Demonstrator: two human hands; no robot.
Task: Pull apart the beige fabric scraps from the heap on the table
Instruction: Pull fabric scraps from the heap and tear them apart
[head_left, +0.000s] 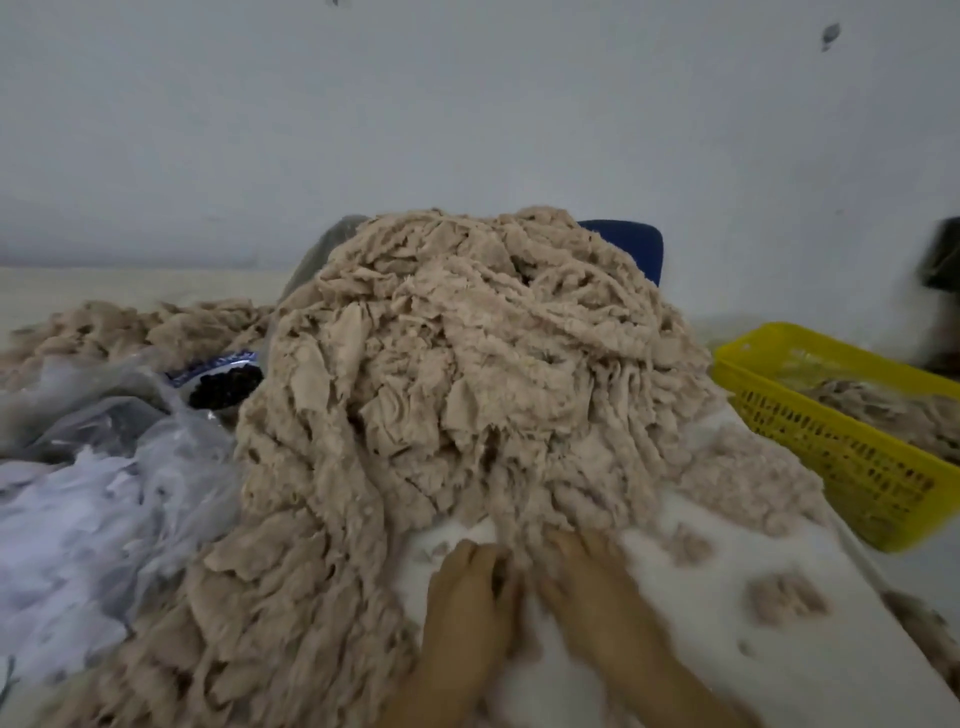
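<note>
I see left hand (466, 584), right hand (589, 579) side by side, grip blurred, cannot tell | just ahead: frayed, crumpled beige scrap heap (467, 364)

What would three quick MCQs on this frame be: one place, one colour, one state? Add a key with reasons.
1. Where is the basket relative to the heap?
A) to its left B) to its right C) on top of it
2. What colour is the basket?
A) yellow B) red C) green
3. What are the left hand and right hand doing?
A) hanging clear of the table B) touching the heap's near edge, side by side C) reaching into the basket
Key: 1 B, it stands at the view's right edge; 2 A, its mesh walls are plainly yellow; 3 B, both hands' fingers meet the heap's foot.
</note>
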